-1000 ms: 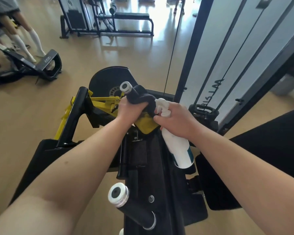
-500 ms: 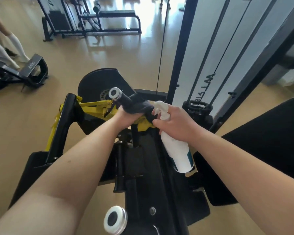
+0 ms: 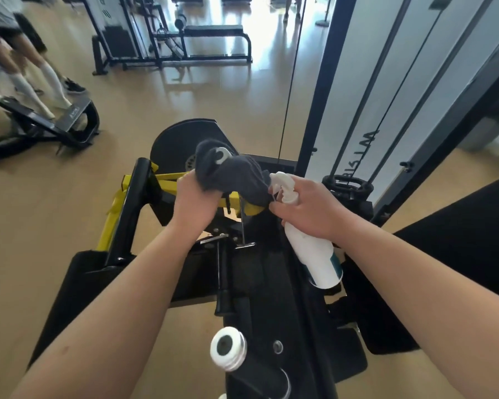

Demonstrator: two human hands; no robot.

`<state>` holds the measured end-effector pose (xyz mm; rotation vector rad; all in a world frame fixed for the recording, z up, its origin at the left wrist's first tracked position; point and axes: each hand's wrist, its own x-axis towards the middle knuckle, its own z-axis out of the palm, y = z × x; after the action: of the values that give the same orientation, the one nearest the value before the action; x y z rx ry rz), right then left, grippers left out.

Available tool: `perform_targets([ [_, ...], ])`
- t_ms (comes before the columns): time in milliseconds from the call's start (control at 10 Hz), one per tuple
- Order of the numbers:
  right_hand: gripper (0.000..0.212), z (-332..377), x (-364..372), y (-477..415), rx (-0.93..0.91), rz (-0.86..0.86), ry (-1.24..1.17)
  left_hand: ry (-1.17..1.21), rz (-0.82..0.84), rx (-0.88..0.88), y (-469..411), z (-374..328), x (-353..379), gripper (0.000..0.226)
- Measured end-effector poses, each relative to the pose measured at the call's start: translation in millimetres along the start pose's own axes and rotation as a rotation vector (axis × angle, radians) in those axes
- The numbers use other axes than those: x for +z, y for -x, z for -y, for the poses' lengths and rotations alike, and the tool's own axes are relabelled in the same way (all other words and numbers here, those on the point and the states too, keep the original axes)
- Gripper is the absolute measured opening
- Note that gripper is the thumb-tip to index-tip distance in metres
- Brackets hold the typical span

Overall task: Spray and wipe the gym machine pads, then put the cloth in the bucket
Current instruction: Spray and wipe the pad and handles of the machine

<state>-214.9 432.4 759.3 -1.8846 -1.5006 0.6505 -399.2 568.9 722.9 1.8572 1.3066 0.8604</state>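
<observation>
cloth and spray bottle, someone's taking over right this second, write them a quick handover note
Left hand: grips the dark cloth, which is wrapped over the far roller; the roller's white end cap shows through.
Right hand: holds the spray bottle, nozzle toward the cloth.
Done: the far roller is mid-wipe. I cannot tell which other pads are clean.
Left: finish this roller, check the near roller and the other pads, then drop the cloth in the bucket, which is not in view.
</observation>
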Motion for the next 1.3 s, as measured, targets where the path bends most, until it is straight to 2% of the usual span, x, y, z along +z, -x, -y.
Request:
perform_targets([
  [200,0.012,-2,1,4,0.048,-0.035,0.011,-0.149,0.089,0.088,-4,-3,7,0.012],
  [300,0.011,2,3,12,0.046,-0.042,0.017,0.028,0.169,-0.014,-7,-15,25,0.033],
  [400,0.013,6,5,20,0.061,-0.034,0.029,0.200,0.176,-0.163,-9,-22,33,0.056],
  [500,0.014,12,7,26,0.081,-0.039,0.040,0.118,0.162,-0.098,-5,-16,26,0.040],
  [600,0.013,21,11,31,0.126,-0.045,0.063,-0.075,0.166,-0.013,8,-12,8,0.022],
  [700,0.011,32,14,37,0.218,-0.001,0.086,-0.124,0.190,0.011,22,-2,-10,0.016],
  [800,0.014,40,16,50,0.275,0.053,0.095,0.030,0.199,-0.063,46,0,-23,0.014],
  [1000,0.013,53,16,80,0.268,0.122,0.109,0.186,0.196,-0.155,97,5,-32,0.037],
  [1100,0.006,53,15,97,0.243,0.124,0.073,0.235,0.130,-0.216,124,9,-34,0.029],
  [1200,0.005,51,14,119,0.249,0.157,0.031,0.463,0.047,-0.359,159,5,-36,0.015],
  [1300,0.012,50,13,146,0.263,0.202,0.026,0.744,-0.056,-0.449,191,7,-34,0.044],
])
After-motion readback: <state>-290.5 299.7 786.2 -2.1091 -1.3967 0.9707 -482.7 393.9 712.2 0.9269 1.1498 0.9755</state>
